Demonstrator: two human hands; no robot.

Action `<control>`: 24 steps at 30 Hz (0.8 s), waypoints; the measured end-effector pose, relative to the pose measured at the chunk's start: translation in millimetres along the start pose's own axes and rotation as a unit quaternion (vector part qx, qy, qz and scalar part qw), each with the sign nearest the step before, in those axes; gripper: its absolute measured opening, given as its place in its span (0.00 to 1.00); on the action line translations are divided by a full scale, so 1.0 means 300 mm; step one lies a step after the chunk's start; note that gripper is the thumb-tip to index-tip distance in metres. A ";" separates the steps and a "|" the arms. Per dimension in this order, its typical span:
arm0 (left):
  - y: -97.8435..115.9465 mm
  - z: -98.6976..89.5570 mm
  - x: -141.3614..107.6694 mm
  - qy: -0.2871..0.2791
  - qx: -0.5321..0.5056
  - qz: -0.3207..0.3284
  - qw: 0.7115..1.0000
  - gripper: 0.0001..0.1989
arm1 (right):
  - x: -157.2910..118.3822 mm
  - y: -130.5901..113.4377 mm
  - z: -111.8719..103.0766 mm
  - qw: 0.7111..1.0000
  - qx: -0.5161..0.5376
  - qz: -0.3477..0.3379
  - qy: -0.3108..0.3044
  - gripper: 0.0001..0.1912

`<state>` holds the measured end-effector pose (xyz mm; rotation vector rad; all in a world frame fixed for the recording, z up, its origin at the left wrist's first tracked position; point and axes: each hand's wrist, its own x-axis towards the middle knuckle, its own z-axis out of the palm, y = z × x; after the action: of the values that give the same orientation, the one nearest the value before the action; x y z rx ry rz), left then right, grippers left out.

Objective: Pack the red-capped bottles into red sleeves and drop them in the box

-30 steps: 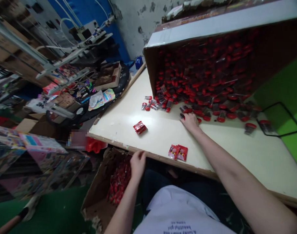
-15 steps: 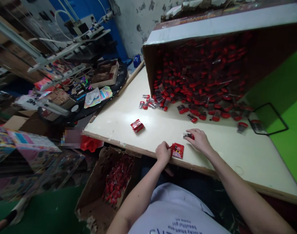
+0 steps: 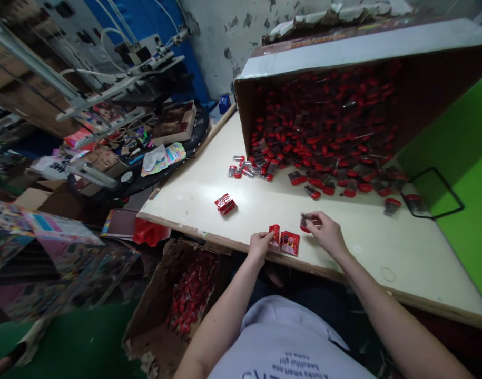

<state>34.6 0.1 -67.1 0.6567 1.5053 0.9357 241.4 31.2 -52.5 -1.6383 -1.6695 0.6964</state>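
left hand: grip clenched on red sachet | right hand: grip pinching red-capped vial | second sachet just between hands, on tabletop | more vials heaped at mouth of tipped carton | box of red items on floor below tabletop edge

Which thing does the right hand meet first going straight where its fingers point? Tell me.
The right hand would likely reach the loose red-capped tubes by the cardboard carton first; depth is unclear.
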 end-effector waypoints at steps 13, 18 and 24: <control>0.043 0.011 -0.007 0.052 -0.212 -0.083 0.972 0.22 | -0.250 -0.193 0.101 0.901 0.404 0.135 -0.079 0.19; 0.058 0.016 -0.032 0.029 -0.230 -0.088 0.969 0.20 | -0.228 -0.180 0.113 0.900 0.412 0.142 -0.034 0.21; 0.055 0.004 -0.061 -0.025 -0.240 -0.104 0.965 0.15 | -0.209 -0.157 0.113 0.907 0.393 0.151 0.026 0.22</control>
<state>36.8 -6.4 -43.4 0.1656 1.2106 1.0593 183.5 -31.0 -43.4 -1.2865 -0.8883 1.2648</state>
